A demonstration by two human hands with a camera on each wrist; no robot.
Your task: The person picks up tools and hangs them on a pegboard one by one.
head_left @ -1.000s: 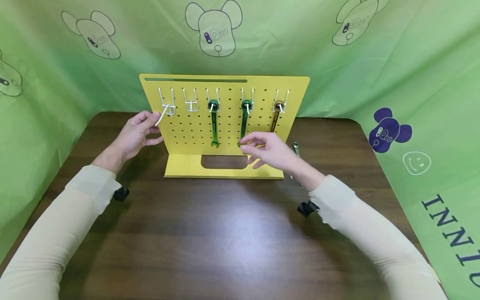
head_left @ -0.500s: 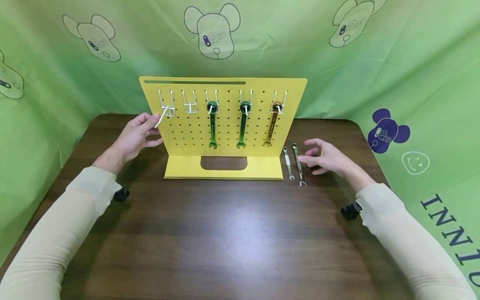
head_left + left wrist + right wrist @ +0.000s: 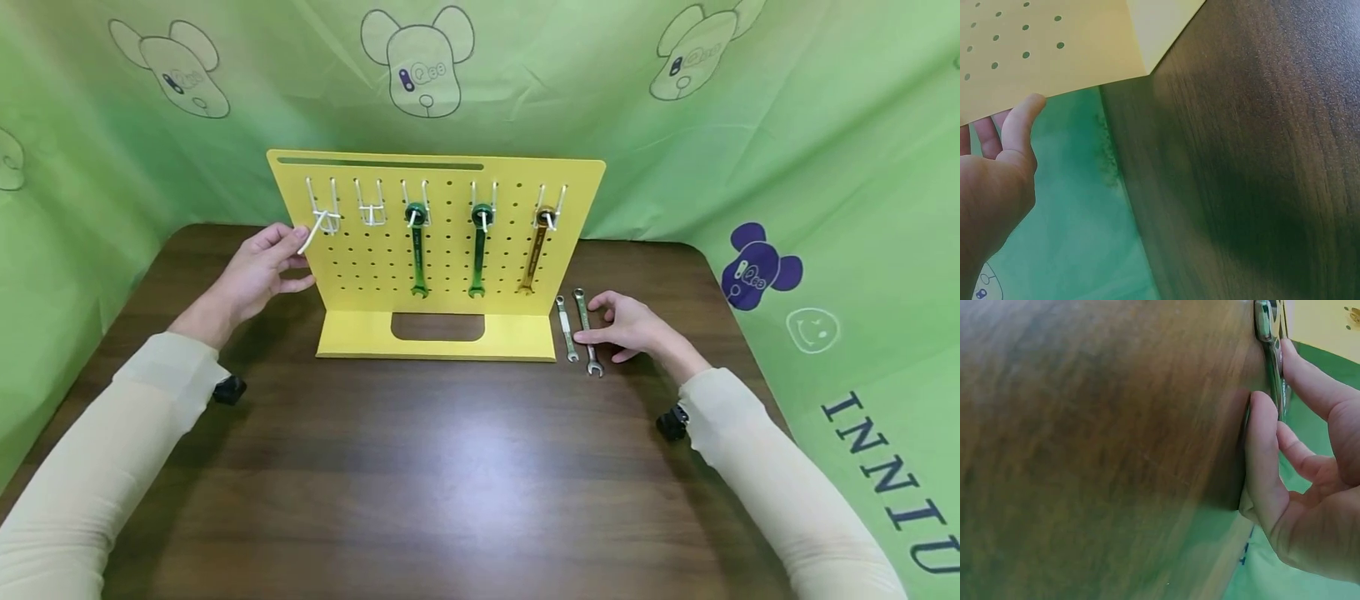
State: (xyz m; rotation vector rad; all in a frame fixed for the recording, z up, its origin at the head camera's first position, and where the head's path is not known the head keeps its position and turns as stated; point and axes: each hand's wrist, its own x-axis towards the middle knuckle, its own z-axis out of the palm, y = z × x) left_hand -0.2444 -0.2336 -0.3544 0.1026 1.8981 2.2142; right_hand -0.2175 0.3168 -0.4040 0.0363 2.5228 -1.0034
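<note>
At the table's right side, my right hand (image 3: 626, 325) has its thumb and fingers on either side of the longer silver combination wrench (image 3: 585, 325), pinching its shaft. The wrench lies along the table, its open end toward me. Just left of it lies a shorter silver wrench (image 3: 567, 327) with a white band on the shaft. My left hand (image 3: 258, 271) grips the left edge of the yellow pegboard (image 3: 360, 292), some fingers behind it. Its thumb is beside the tip of a bent white hook (image 3: 313, 233).
Two green wrenches, one (image 3: 417, 258) left of the other (image 3: 478, 258), and a bronze-coloured wrench (image 3: 534, 258) hang from white hooks on the board. Another white hook (image 3: 371, 212) bears no tool. Green printed cloth (image 3: 525, 83) surrounds the brown wooden table (image 3: 420, 467).
My right hand has moved from in front of the pegboard to the right, then in to the longer silver wrench. The left hand stays at the board's edge.
</note>
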